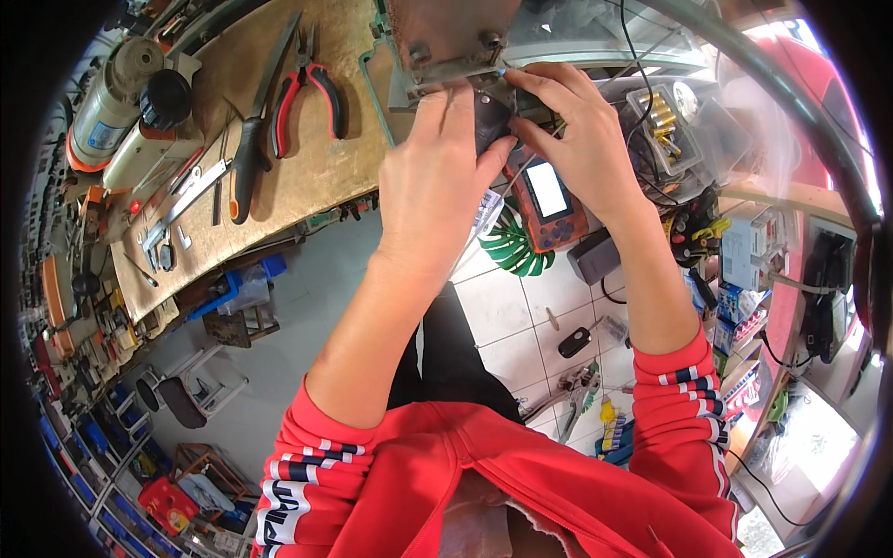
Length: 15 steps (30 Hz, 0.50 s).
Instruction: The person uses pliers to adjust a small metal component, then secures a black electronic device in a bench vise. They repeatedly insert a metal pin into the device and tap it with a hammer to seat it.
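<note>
Both hands are raised at a metal fixture (454, 33) with bolts at the top centre, where a small black object (490, 121) sits under its plate. My left hand (428, 172) has its bent fingers on that black object, thumb along its lower edge. My right hand (572, 121) curls at the same piece from the right, index fingertip at the metal edge beside a tiny blue spot, thumb against the black object. The fingertips are partly hidden. Just below them lies an orange handheld device (535, 223) with a lit screen, near a green leaf-patterned item (512, 251).
A wooden bench (167, 270) at left holds a file (246, 167), red-black pliers (326, 102), calipers and a metal cylinder (112, 107). A box of brass pieces (665, 130) and cables are at right. A stool (181, 400) stands lower left; cluttered shelves (744, 288) line the right.
</note>
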Available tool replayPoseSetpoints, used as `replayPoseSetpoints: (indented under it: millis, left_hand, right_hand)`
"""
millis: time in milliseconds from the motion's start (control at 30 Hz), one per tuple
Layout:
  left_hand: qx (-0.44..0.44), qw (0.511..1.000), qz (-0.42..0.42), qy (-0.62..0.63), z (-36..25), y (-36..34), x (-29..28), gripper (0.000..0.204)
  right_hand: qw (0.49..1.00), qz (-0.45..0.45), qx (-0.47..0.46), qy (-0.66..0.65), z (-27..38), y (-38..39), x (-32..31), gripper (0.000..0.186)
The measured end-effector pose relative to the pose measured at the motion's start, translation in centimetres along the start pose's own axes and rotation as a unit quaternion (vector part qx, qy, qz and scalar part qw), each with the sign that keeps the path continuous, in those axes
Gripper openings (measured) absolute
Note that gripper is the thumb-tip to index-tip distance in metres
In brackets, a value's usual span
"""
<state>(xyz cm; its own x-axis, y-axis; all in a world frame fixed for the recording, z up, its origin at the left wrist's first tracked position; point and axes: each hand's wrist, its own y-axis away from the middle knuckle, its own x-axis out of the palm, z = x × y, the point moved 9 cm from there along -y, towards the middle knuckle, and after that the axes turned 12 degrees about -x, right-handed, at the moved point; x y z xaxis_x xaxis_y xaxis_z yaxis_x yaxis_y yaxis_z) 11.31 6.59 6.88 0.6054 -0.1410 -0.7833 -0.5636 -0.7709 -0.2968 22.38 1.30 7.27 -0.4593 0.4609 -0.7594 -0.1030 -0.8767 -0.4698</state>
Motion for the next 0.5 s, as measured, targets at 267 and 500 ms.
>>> replayPoseSetpoints:
  millis: [267, 500]
  left_hand:
    - [-0.041, 0.996, -0.008, -0.077, -0.28, 0.17, 0.78, 0.05]
    - [-0.006, 1.0, -0.019, -0.01, -0.38, 0.36, 0.61, 0.048]
  right_hand:
    - [0.999, -0.02, 0.018, -0.031, -0.38, 0.03, 0.2, 0.035]
    - [0.999, -0.029, 0.009, -0.022, -0.22, 0.06, 0.0, 0.031]
